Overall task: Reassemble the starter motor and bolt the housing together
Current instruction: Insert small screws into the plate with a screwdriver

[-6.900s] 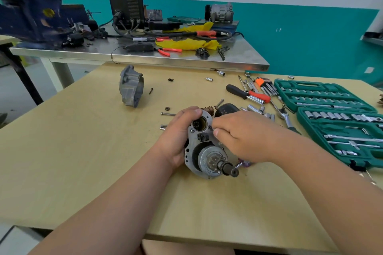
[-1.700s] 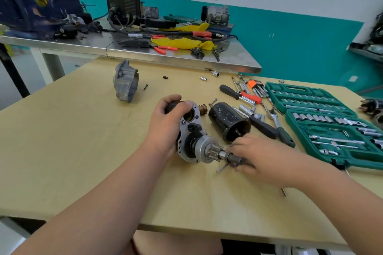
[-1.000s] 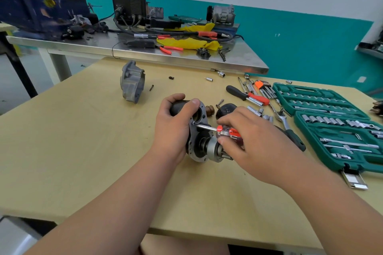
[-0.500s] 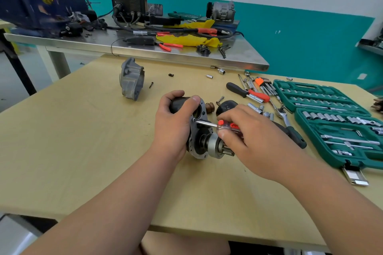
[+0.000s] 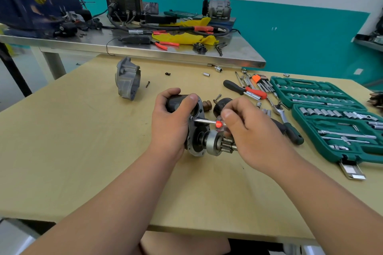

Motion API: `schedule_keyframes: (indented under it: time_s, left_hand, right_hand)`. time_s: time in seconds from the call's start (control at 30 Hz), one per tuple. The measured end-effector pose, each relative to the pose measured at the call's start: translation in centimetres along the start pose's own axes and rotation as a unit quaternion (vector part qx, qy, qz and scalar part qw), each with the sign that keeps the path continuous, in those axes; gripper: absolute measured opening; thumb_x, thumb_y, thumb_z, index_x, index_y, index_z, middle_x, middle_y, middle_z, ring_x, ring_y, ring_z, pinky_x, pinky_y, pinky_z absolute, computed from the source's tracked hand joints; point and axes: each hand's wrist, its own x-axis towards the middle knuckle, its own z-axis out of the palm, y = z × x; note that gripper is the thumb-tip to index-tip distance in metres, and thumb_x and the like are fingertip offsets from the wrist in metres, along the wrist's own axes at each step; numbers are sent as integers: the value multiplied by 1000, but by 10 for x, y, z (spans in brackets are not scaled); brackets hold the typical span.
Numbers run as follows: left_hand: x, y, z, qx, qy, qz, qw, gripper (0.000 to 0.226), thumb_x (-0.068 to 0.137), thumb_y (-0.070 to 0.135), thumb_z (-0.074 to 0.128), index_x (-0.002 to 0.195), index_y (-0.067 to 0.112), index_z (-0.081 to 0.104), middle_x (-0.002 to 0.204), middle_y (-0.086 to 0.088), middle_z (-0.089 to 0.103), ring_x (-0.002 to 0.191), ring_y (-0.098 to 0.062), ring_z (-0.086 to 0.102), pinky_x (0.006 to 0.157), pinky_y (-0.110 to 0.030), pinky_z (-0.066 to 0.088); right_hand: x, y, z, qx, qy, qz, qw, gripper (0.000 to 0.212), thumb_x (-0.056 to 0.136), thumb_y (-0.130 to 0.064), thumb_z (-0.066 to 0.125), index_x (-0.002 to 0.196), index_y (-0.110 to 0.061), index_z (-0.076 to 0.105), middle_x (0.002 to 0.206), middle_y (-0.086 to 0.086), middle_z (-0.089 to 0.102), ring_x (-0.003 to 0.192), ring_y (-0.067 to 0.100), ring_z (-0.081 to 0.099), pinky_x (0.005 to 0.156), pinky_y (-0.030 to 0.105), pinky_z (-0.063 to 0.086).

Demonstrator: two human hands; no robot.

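Observation:
The starter motor [image 5: 204, 141] lies on its side in the middle of the wooden table [image 5: 68, 151], its pinion gear pointing right. My left hand [image 5: 172, 122] grips its black body and the rim of the metal plate. My right hand [image 5: 246, 128] holds a small screwdriver [image 5: 209, 121] with a clear orange handle, whose tip sits against the plate's face. A grey nose housing [image 5: 127, 78] stands apart at the back left. A black cylindrical case [image 5: 222, 104] lies just behind my right hand.
Two open green socket cases [image 5: 331, 114] fill the table's right side. A ratchet, a black and red screwdriver [image 5: 244, 90], hex keys and loose sockets lie between them and the motor. Small screws are scattered behind. A steel bench [image 5: 132, 47] with cables and a welder stands beyond.
My right hand picked a small screwdriver off the table by the motor's shaft, brought it up and set its tip on the plate. My left hand has kept its grip.

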Motion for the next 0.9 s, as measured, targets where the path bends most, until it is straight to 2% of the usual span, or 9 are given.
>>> schedule_keyframes:
  time_s: [0.07,0.13,0.2,0.37,0.43,0.5,0.6,0.7,0.9]
  left_hand:
    - [2,0,-1,3,15,-8,1000,40,67,25,76,102,22,58,87,0,66,67,-12,68,61,-28,54]
    - [3,0,-3,2,20,-18,1000,37,72,23,77,104,21,58,89,-1,65,69,-13,68,64,-31,54]
    - [3,-1,-3,-14,7,-25,1000,31,79,18,76,105,20,57,86,-1,67,68,-14,69,61,-30,54]
    - [3,-6,0,-20,-2,-58,998,39,66,27,77,100,22,59,92,-4,67,76,-20,68,71,-37,55]
    - [4,-7,-2,-25,6,-86,996,38,67,27,78,100,22,59,102,-9,65,84,-24,67,76,-41,55]
    - [7,-7,-4,-37,15,-105,994,31,77,22,77,100,21,58,107,-12,63,83,-25,67,72,-39,55]
    - [8,-8,-4,-36,18,-106,994,24,84,18,72,102,20,57,104,-11,63,76,-21,68,64,-34,54]
    - [8,-8,-4,-35,19,-104,994,22,84,18,72,101,19,57,104,-11,63,76,-21,67,63,-34,55]
    - [7,-7,-3,-16,21,-97,995,38,65,28,76,99,22,59,108,-10,63,87,-24,66,74,-39,55]
  right_hand:
    - [-2,0,0,-63,-27,-35,997,12,88,-49,39,90,-37,39,76,-20,53,76,-6,54,55,18,38]
    - [-3,-2,-2,-144,-84,-62,984,20,87,-51,44,95,-42,28,82,-24,49,73,-2,55,56,19,40]
    - [-2,-5,-4,-178,-115,-69,975,30,88,-43,52,97,-43,24,83,-22,47,67,2,55,56,24,46]
    - [2,-8,-13,-180,-95,-105,973,24,90,-31,53,98,-42,33,91,-26,42,79,-3,50,56,17,40]
    - [0,-6,-17,-175,-81,-104,976,21,88,-31,53,99,-40,36,92,-26,42,87,-10,45,55,14,38]
    - [-4,-3,-17,-175,-79,-94,977,20,88,-33,52,99,-40,36,92,-25,43,87,-10,45,54,14,37]
    - [-6,-2,-12,-182,-77,-81,977,19,90,-35,51,102,-39,36,94,-20,45,77,0,51,61,22,44]
    - [-6,-3,-10,-188,-68,-77,977,20,91,-36,49,104,-39,34,95,-18,44,76,4,53,65,30,48]
    - [-9,-6,-11,-207,-85,-67,972,19,94,-39,46,107,-37,32,96,-18,38,78,12,56,70,39,50]
